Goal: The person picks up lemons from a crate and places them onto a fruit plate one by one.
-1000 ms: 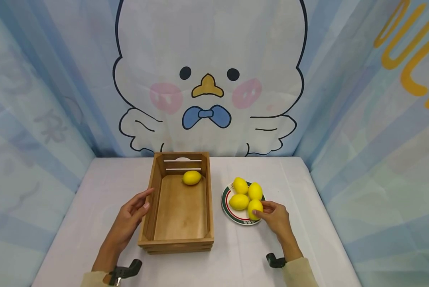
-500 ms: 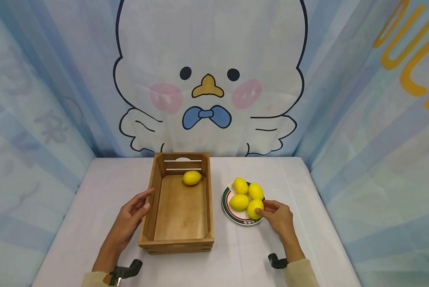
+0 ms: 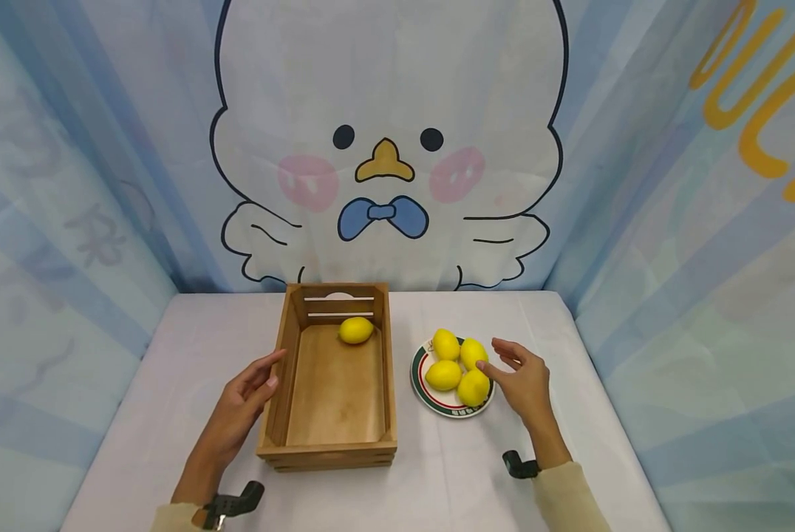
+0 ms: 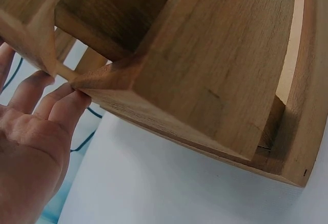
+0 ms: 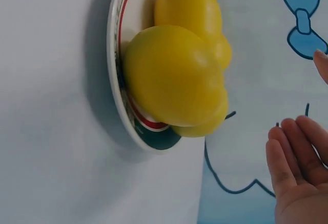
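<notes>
Several yellow lemons (image 3: 443,375) lie grouped on a round plate (image 3: 425,395) with a green rim and a red ring. My right hand (image 3: 522,384) hovers at the plate's right side, thumb and fingers spread apart and holding nothing; the right wrist view shows the lemons (image 5: 171,75) away from its fingers (image 5: 294,152). My left hand (image 3: 241,403) rests its fingertips on the left wall of a wooden crate (image 3: 334,448). In the left wrist view its fingers (image 4: 69,108) touch the crate's slats (image 4: 205,80). One lemon (image 3: 355,330) sits inside the crate at the far end.
A white cloth covers the table (image 3: 451,488). Behind it hangs a curtain (image 3: 384,251) printed with a cartoon bird, and blue-and-white curtains close off both sides. The crate stands left of the plate with a strip of cloth between them.
My right hand has let go of the nearest lemon, which stays on the plate, and has risen and moved slightly right with fingers spreading. The left hand has stayed at the crate.
</notes>
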`<act>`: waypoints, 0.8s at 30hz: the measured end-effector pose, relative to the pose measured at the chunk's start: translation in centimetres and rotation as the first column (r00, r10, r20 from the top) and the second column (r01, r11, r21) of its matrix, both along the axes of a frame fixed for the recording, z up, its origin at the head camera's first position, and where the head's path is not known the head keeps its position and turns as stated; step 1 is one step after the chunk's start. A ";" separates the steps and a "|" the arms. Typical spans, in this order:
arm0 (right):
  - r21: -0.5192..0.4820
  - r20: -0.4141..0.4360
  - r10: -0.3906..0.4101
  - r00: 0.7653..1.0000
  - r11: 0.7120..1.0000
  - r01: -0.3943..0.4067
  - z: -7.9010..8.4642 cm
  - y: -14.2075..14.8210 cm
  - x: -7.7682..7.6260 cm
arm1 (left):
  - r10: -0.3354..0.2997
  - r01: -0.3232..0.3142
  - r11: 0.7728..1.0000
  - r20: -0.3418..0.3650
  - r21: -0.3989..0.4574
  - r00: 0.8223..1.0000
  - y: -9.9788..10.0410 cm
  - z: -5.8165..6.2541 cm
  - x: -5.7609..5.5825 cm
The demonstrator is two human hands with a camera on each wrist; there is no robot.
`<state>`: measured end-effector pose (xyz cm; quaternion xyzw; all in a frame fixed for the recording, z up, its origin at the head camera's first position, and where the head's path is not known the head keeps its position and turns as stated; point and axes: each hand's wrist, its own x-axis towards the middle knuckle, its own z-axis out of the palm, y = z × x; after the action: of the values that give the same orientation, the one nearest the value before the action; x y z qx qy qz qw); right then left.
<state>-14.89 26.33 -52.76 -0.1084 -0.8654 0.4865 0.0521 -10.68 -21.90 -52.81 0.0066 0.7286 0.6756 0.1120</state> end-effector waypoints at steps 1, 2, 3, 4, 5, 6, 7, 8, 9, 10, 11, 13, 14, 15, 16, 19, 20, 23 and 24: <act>-0.009 -0.011 0.010 1.000 1.000 -0.010 0.2 -0.1 -0.2 | 0.000 0.000 1.000 -0.001 0.000 1.000 0.0 0.0 0.0; -0.015 -0.023 0.022 0.999 1.000 -0.023 0.5 -0.2 -0.3 | 0.000 0.000 1.000 -0.001 0.000 1.000 0.0 0.0 0.0; -0.019 -0.037 0.034 0.999 0.999 -0.035 0.8 -0.3 -0.5 | 0.000 0.000 1.000 0.000 -0.001 1.000 0.0 0.0 0.0; -0.022 -0.050 0.046 0.998 0.999 -0.047 1.0 -0.5 -0.7 | 0.001 -0.001 1.000 0.000 -0.002 1.000 0.0 0.0 0.0; -0.027 -0.063 0.058 0.996 0.998 -0.059 1.3 -0.6 -0.8 | 0.002 -0.002 1.000 0.000 -0.003 1.000 0.0 0.0 0.0; -0.027 -0.073 0.070 0.995 0.997 -0.072 1.6 -0.7 -1.0 | 0.004 -0.004 1.000 0.001 -0.004 1.000 0.0 0.0 0.0; -0.032 -0.084 0.080 0.993 0.996 -0.083 1.9 -0.8 -1.1 | 0.005 -0.005 1.000 0.001 -0.005 1.000 0.1 0.0 0.0; -0.035 -0.091 0.089 0.992 0.995 -0.093 2.1 -0.9 -1.3 | 0.005 -0.005 1.000 0.001 -0.004 1.000 0.1 0.0 -0.1; -0.039 -0.098 0.101 0.990 0.994 -0.105 2.3 -1.0 -1.5 | 0.004 -0.004 1.000 0.001 -0.003 1.000 0.1 0.0 -0.1; -0.045 -0.104 0.111 0.988 0.992 -0.117 2.5 -1.1 -1.6 | 0.004 -0.004 1.000 -0.001 -0.003 1.000 0.1 0.0 -0.1; -0.048 -0.111 0.122 0.986 0.991 -0.128 2.7 -1.2 -1.8 | 0.004 -0.004 1.000 -0.001 -0.003 1.000 0.1 0.0 -0.1; -0.058 -0.128 0.144 0.981 0.987 -0.153 3.0 -1.4 -2.1 | 0.001 -0.001 1.000 -0.002 -0.001 1.000 0.1 -0.1 -0.1; -0.061 -0.140 0.158 0.977 0.984 -0.168 3.1 -1.6 -2.3 | 0.000 0.000 1.000 -0.003 -0.001 1.000 0.1 -0.1 -0.1; -0.064 -0.154 0.174 0.973 0.981 -0.185 3.3 -1.7 -2.5 | -0.001 0.001 1.000 -0.003 -0.001 1.000 0.1 -0.1 0.0; -0.065 -0.167 0.186 0.968 0.978 -0.199 3.5 -1.9 -2.6 | -0.001 0.001 1.000 -0.003 -0.001 1.000 0.1 -0.1 0.0; -0.061 -0.203 0.228 0.952 0.968 -0.245 4.1 -2.5 -3.2 | 0.000 0.000 1.000 -0.002 -0.003 1.000 0.0 -0.1 0.0; -0.057 -0.212 0.240 0.948 0.965 -0.257 4.3 -2.7 -3.3 | 0.000 0.000 1.000 -0.001 -0.004 1.000 0.0 -0.1 0.0; -0.035 -0.237 0.274 0.932 0.956 -0.290 4.9 -3.5 -3.9 | 0.002 -0.002 1.000 0.001 -0.011 1.000 0.0 0.0 0.0; -0.030 -0.247 0.286 0.926 0.953 -0.302 5.1 -3.8 -4.1 | 0.003 -0.003 1.000 0.002 -0.013 1.000 0.0 0.0 0.0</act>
<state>-18.96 22.54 -47.69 0.0802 -0.8423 0.5271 0.0791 -10.69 -21.87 -52.82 0.0043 0.7330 0.6709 0.1119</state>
